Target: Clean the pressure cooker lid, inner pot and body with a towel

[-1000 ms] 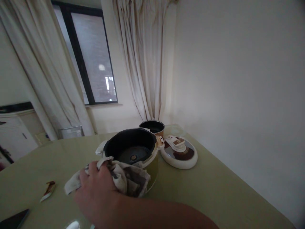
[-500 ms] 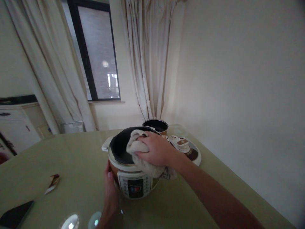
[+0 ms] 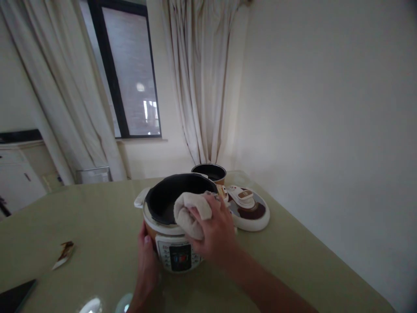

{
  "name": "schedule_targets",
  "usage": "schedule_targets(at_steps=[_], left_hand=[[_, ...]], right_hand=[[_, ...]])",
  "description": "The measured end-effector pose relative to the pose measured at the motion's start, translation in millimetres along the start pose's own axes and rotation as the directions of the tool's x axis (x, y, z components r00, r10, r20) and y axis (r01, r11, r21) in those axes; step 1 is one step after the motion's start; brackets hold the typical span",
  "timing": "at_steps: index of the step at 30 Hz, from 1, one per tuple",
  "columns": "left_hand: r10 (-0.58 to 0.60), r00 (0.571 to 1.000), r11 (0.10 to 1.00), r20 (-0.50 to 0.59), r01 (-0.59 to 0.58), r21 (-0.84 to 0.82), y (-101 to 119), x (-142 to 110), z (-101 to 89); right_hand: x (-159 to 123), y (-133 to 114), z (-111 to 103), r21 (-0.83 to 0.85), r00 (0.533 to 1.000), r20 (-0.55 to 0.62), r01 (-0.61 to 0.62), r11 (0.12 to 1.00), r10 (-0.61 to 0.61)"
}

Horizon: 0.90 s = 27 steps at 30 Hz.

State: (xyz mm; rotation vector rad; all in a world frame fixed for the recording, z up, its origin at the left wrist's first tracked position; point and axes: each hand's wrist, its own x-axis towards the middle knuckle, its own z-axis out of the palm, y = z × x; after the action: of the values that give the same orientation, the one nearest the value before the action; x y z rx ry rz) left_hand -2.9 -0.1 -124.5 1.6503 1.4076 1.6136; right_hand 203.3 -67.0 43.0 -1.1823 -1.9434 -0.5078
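Note:
An open electric pressure cooker with a control panel on its front stands on the green table. My right hand is closed on a crumpled beige cloth and presses it against the cooker's front right rim. My left hand rests against the cooker's left side, fingers wrapped on its body. The cooker's dark inside shows behind the cloth.
The cooker's white and brown lid lies on the table to the right. A dark inner pot stands behind. A torn wrapper and a dark phone lie at the left. Wall close on the right.
My right hand has slid the cloth from the rim's top toward the front right edge. One second ago a hand held the cloth at the cooker's left, and the cooker has turned since.

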Motion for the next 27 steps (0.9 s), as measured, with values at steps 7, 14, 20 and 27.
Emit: schedule_targets(at_steps=[7, 14, 20, 27], left_hand=[[-0.160, 0.982, 0.965, -0.101, 0.134, -0.226, 35, -2, -10.0], [0.522, 0.817, 0.838, -0.242, -0.441, 0.321, 106, -3, -16.3], [0.494, 0.755, 0.487, 0.431, -0.651, 0.583, 195, 34, 1.7], [0.148, 0.818, 0.357, 0.556, -0.569, 0.741, 204, 42, 14.4]], right_hand=[[-126, 45, 58, 0.205, 0.986, -0.154, 0.090, 0.975, -0.059], [-108, 77, 62, 0.560, 0.818, 0.118, -0.522, 0.643, 0.562], [-25, 118, 65, 0.787, 0.646, 0.264, -0.573, 0.226, 0.717], [-87, 53, 71, 0.750, 0.729, -0.001, -0.452, 0.483, 0.684]])
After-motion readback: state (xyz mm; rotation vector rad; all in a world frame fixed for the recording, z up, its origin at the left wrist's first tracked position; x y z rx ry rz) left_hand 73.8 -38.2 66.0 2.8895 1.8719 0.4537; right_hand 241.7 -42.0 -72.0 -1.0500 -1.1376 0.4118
